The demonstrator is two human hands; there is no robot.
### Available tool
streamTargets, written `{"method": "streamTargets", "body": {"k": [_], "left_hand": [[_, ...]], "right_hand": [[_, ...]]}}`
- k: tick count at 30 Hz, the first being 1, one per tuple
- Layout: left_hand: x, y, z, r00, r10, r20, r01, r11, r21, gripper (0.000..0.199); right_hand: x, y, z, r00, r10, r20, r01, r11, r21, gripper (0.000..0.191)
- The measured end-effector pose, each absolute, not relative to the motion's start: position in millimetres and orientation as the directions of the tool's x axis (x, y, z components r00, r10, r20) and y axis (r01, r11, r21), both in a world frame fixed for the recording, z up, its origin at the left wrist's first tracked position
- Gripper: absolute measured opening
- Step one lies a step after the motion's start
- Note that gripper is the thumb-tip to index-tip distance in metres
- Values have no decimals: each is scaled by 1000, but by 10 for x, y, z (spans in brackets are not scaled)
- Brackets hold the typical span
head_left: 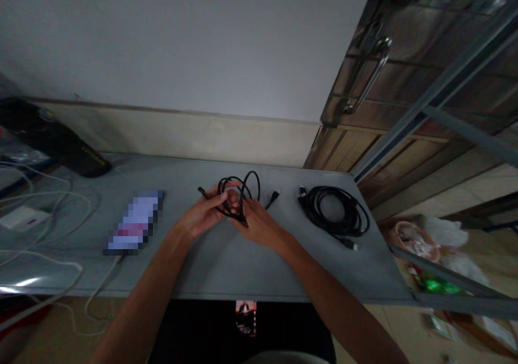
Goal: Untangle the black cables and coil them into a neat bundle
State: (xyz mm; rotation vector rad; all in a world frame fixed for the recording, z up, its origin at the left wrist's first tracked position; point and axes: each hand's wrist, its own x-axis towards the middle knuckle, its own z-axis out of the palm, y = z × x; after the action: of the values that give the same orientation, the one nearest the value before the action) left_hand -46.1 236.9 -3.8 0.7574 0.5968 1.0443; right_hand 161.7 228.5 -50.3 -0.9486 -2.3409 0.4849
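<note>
Near the centre of the frame, the left hand (207,211) and right hand (258,222) are closing loosely around the black cable (251,175), whose springy loops are possibly tangling if the fingers are relaxing.

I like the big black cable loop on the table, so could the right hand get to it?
Probably yes: the right hand holds a thin black cable, but the coiled cable sits just beside it, with nothing standing between.
</note>
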Motion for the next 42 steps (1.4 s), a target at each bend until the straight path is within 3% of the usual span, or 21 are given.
{"method": "streamTargets", "body": {"k": [12, 17, 22, 27, 32, 38, 42], "left_hand": [[-424, 2356, -76, 470, 881, -49, -460, 292, 839, 28], [-419, 2331, -44, 475, 877, -78, -414, 300, 859, 24], [-393, 2303, 12, 446, 893, -65, -479, 300, 825, 27], [-326, 2372, 11, 353, 927, -127, -439, 283, 853, 30], [-369, 2455, -5, 197, 955, -220, -293, 272, 917, 39], [-477, 2545, -176, -142, 975, -169, -68, 161, 985, 65], [-584, 2640, -351, -275, 961, -22, 180, 74, 981, 77]], "right_hand": [[1676, 2327, -433, -663, 683, 305, 558, 723, -406, 29], [1700, 2326, -416, -655, 698, 290, 569, 708, -417, 25], [1679, 2293, -389, -675, 687, 268, 589, 721, -366, 28], [1715, 2323, -408, -672, 656, 343, 564, 754, -336, 19], [1747, 2346, -412, -653, 617, 439, 537, 786, -306, 28], [1725, 2307, -375, -628, 595, 502, 519, 801, -300, 34], [1711, 2291, -386, -610, 611, 505, 523, 789, -323, 45]]}}
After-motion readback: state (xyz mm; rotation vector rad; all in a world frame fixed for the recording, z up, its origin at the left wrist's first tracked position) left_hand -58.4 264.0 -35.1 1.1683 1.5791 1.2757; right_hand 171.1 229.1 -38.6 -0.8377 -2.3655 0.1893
